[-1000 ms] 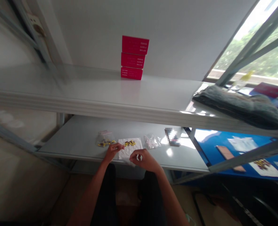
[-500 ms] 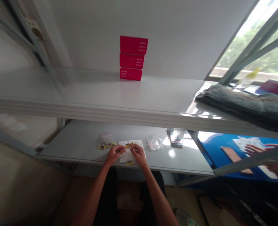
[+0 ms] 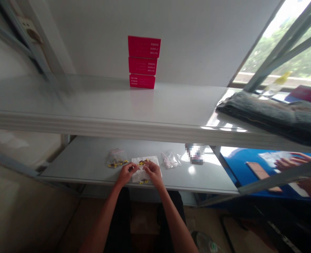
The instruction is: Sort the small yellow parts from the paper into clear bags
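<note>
My left hand [image 3: 127, 173] and my right hand [image 3: 153, 172] meet over a white sheet [image 3: 136, 177] on the lower shelf. Thumbs and fingers of both are pinched close together; what lies between them is too small to make out. Small yellow-and-dark pieces [image 3: 144, 181] lie on the sheet's near edge, and more yellow-tipped pieces [image 3: 142, 162] are just beyond my fingertips. To the left rests a clear zip bag [image 3: 118, 156] with similar yellow and dark pieces at its near side. A second clear bag [image 3: 170, 160] with pinkish-white contents is at the right of the sheet.
Above my hands runs the upper shelf [image 3: 97, 105], bearing three stacked red boxes [image 3: 143, 65] and a folded grey towel [image 3: 271, 112]. A blurred-out object [image 3: 196, 154] sits right on the lower shelf [image 3: 84, 154]. Another person's hands [image 3: 289, 163] work at a blue table [image 3: 233, 154] beside a phone-like slab [image 3: 260, 174].
My hands stay pinched over the sheet with only slight finger movement. The view has shifted a little. At the blue table, the other person's hands have come together over a clear bag.
</note>
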### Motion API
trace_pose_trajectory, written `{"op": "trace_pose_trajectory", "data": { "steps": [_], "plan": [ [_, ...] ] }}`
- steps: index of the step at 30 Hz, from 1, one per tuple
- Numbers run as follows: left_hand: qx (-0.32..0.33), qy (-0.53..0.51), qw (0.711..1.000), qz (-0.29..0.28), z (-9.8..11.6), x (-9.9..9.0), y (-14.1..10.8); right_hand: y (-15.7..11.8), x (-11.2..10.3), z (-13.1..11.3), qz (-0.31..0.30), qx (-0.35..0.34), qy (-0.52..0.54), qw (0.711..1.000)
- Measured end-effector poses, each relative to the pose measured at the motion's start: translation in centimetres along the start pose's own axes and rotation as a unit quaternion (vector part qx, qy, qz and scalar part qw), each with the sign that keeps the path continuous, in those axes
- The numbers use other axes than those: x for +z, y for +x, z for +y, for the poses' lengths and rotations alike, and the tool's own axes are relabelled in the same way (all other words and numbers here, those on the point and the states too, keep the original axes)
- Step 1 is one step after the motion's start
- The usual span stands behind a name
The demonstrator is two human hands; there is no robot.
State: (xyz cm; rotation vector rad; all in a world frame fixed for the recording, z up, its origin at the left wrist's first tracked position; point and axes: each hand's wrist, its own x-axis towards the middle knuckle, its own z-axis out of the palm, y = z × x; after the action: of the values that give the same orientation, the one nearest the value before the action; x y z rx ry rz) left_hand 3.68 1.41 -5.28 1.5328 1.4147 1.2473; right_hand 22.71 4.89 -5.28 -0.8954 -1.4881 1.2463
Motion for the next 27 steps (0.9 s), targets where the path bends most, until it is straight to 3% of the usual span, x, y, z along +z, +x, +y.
{"op": "trace_pose_trajectory", "data": {
  "steps": [6, 27],
  "plan": [
    [0.0, 0.02, 1.0, -0.016, 0.5, 0.2, -0.1, -0.2, 0.4, 0.0, -0.023, -0.026, -0.084, 0.996],
    [0.001, 0.0, 1.0, -0.021, 1.1, 0.2, -0.2, -0.3, 0.3, 0.5, -0.028, -0.027, -0.08, 0.996]
  ]
}}
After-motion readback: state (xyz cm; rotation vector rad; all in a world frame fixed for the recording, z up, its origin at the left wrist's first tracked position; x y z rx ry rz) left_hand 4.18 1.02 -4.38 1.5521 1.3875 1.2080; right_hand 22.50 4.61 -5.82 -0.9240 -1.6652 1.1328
